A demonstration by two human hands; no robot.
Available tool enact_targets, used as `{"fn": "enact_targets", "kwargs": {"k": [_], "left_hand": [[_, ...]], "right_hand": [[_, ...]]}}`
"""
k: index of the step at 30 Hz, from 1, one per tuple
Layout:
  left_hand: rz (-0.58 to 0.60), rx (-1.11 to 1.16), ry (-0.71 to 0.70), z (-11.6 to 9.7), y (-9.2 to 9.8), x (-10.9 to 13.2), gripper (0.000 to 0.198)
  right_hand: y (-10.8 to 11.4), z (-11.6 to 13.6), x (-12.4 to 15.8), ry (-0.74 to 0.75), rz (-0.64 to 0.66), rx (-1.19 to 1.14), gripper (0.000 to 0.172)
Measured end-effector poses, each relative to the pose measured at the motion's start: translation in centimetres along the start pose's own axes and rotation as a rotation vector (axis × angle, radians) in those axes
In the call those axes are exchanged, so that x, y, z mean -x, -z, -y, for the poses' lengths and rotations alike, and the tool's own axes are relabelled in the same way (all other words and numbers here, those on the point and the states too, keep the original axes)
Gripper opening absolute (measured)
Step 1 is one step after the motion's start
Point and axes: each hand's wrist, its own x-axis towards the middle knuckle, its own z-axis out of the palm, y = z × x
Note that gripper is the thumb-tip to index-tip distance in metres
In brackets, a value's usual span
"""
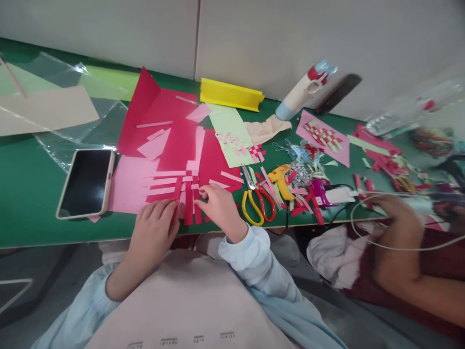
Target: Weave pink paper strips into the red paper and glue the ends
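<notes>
Writing: a row of small dark print [198,338] on the wearer's top, below both hands, is too small to read. The phone [86,182], left of the left hand, shows a dark screen.

Pose: the left hand [154,225] lies palm down, its fingers bent and close together at the left side of the woven paper strips [188,194]; whether it grips one cannot be told. The right hand [221,208] is at their right side, thumb and forefinger narrowly spaced by a red strip; a grip cannot be confirmed. The strips, red and pink, therefore lie between the hands.

Clearance: the front edge of the green table [29,218] runs beneath the left hand and close to the right wrist. Scissors [256,198] lie just right of the right hand, a yellow glue gun [281,180] beyond them. Bare green surface shows left of the phone. A co-worker's forearm [397,247] is well apart, farther right.
</notes>
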Motion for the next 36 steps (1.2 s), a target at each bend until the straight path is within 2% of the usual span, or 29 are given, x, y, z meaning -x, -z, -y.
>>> {"fn": "enact_targets", "kwargs": {"k": [7,12,15,20,24,30,36], "left_hand": [[0.048,0.073,-0.165,-0.5,-0.2,-0.6,0.032],[-0.014,0.051,-0.028,0.6,0.4,-1.9,0.034],[-0.024,0.057,0.024,1.2,0.3,-3.2,0.035],[0.003,-0.016,0.006,1.3,-0.6,-4.5,0.035],[0.024,-0.102,-0.029,1.1,-1.0,-4.7,0.037],[0.043,-0.093,-0.051,0.9,-0.8,-5.0,0.036],[0.014,-0.165,0.031,0.8,-0.4,-5.8,0.038]], "right_hand": [[0.3,0.2,0.6,0.124,0.002,-0.001,0.036],[0.4,0.0,0.3,0.172,-0.063,0.055,0.035],[0.4,-0.2,-0.2,0.187,-0.074,0.107,0.050],[0.3,-0.4,-0.9,0.169,-0.017,0.123,0.062],[0.3,-0.5,-1.1,0.168,-0.009,0.119,0.060],[0.1,-0.7,-1.1,0.174,-0.008,0.099,0.059],[0.3,-0.6,-1.1,0.165,0.010,0.094,0.059]]}}
